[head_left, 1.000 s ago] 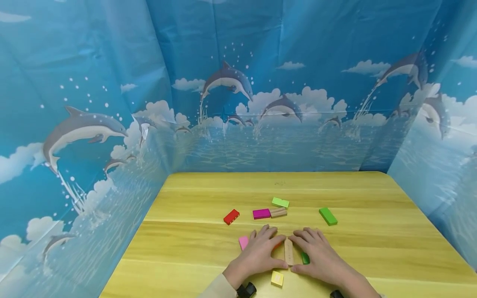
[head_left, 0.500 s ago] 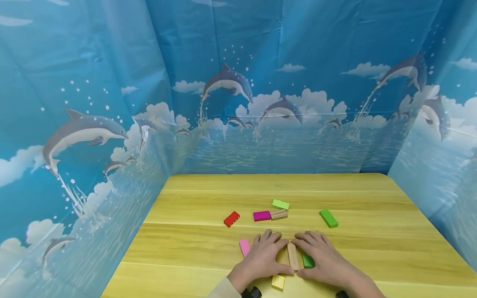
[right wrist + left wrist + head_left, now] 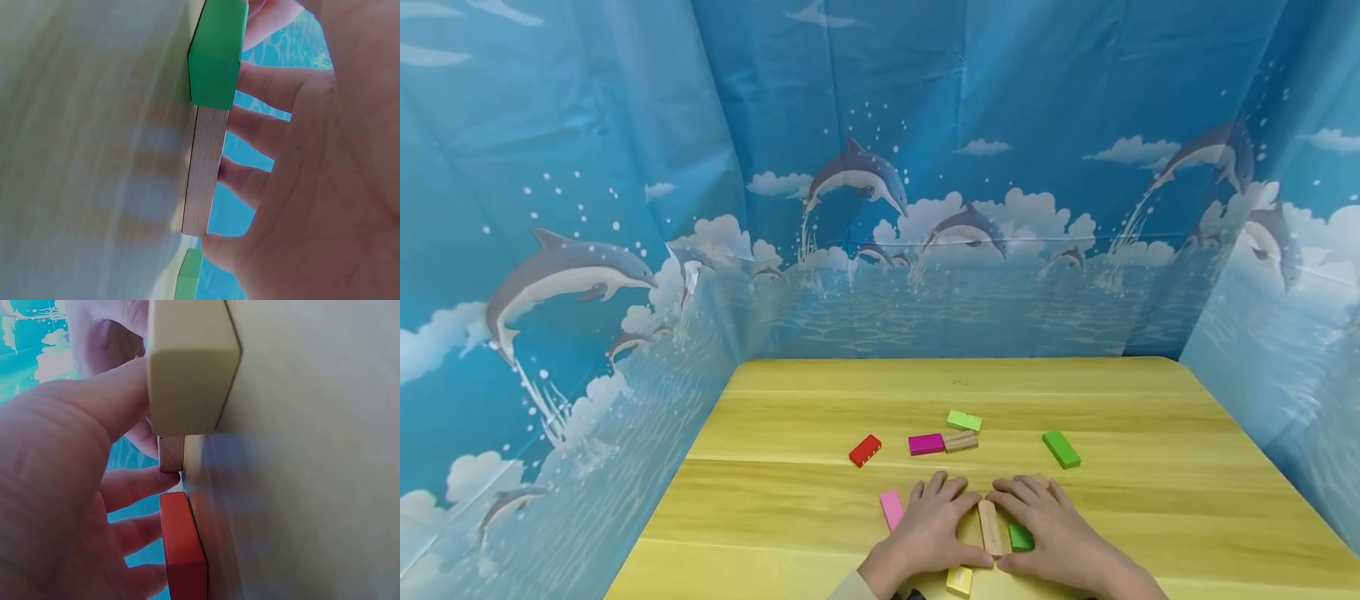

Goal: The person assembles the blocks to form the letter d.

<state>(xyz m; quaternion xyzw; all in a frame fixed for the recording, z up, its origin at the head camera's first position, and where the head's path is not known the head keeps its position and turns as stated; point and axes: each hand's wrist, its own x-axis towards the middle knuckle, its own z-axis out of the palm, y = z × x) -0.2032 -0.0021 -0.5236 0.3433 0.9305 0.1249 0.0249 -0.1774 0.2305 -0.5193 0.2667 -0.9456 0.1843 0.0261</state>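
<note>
A pale wooden block (image 3: 990,527) lies between both hands on the table. My left hand (image 3: 934,527) pinches it with the index finger at its far end and the thumb at its near end. In the same way, my right hand (image 3: 1051,532) holds the block from the right side. A green block (image 3: 1020,537) lies partly under the right palm. Just below the left thumb sits a yellow block (image 3: 958,581). The left wrist view shows a red block (image 3: 181,544) before the fingers, hidden from above. In the right wrist view, a wooden side (image 3: 209,169) overlaps the fingers.
A pink block (image 3: 891,508) lies left of the left hand. Farther back are a red block (image 3: 865,451), a magenta block (image 3: 926,444) touching a wooden one (image 3: 961,441), a light green block (image 3: 964,421) and another green block (image 3: 1062,449). A dolphin-print curtain (image 3: 880,167) borders the table.
Both hands have shifted slightly right with the wooden block, which has turned a little between them. The whole view has also sunk slightly as the head camera tilted. The other blocks stay put.
</note>
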